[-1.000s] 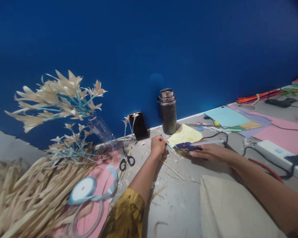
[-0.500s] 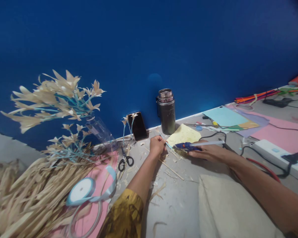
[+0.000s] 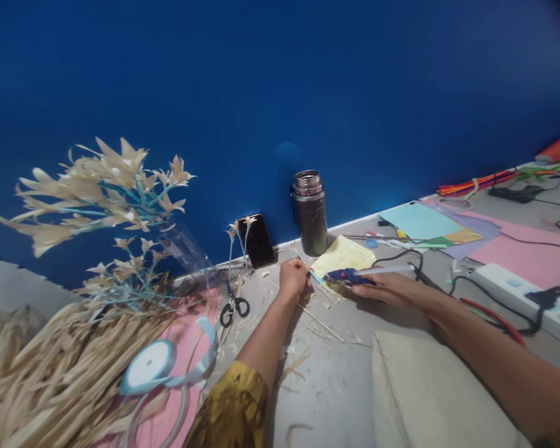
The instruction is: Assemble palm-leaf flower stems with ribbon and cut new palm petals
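My left hand (image 3: 293,277) is closed in a pinch on a thin stick with a pale blue strip (image 3: 315,275) at its tip, held just above the grey table (image 3: 336,379). My right hand (image 3: 386,287) lies to its right, wrapped round a blue glue gun (image 3: 350,276) whose clear glue stick (image 3: 386,270) points right. The gun's nozzle sits close to the stick's blue end, over a yellow paper sheet (image 3: 345,254). More thin sticks (image 3: 321,320) and scraps lie under my hands.
A steel flask (image 3: 309,213) and a dark phone (image 3: 256,240) stand against the blue wall. Scissors (image 3: 233,305), a pale blue ribbon spool (image 3: 150,367), dried straw (image 3: 51,373) and a vase of straw flowers (image 3: 107,199) are at left. Coloured papers (image 3: 448,227), cables and a power strip (image 3: 522,292) are at right.
Both hands keep their hold and stay nearly still. The view has shifted slightly, so everything sits a little lower and to the left.
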`<state>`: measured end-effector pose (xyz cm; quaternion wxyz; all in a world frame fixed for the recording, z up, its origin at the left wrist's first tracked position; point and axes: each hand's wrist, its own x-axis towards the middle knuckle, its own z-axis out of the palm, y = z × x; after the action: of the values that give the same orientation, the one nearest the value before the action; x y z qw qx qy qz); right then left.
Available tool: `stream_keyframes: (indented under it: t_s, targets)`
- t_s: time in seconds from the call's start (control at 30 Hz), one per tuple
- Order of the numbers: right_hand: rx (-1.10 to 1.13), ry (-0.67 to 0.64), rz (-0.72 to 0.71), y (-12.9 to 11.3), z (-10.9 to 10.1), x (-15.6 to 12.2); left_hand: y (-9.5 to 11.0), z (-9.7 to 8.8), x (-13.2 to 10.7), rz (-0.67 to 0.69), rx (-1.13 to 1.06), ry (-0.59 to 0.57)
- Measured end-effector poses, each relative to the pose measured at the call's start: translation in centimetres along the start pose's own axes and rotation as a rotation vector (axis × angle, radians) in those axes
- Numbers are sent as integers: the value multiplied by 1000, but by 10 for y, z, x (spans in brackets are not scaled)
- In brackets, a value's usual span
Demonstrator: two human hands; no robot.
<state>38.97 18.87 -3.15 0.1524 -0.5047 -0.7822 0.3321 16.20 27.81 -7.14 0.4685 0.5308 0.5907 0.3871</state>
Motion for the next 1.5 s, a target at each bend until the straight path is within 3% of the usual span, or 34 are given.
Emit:
stream_keyframes:
  t_s: [0.67, 1.03, 1.2, 1.37, 1.5]
  targets:
    - [157, -32, -128, -13, -4, -1, -5, 1, 3, 15, 11, 4]
    - [338, 15, 20, -9, 5, 4, -4, 2, 3, 9, 7, -2]
    - [300, 71, 47, -13, 5, 1, -4, 1, 3, 14, -7, -7]
    - [151, -11, -56, -12, -4, -6, -3, 1, 1, 26, -76, -16]
    - [-79, 95, 11, 0, -18, -23, 1, -2, -7, 65, -212, -54]
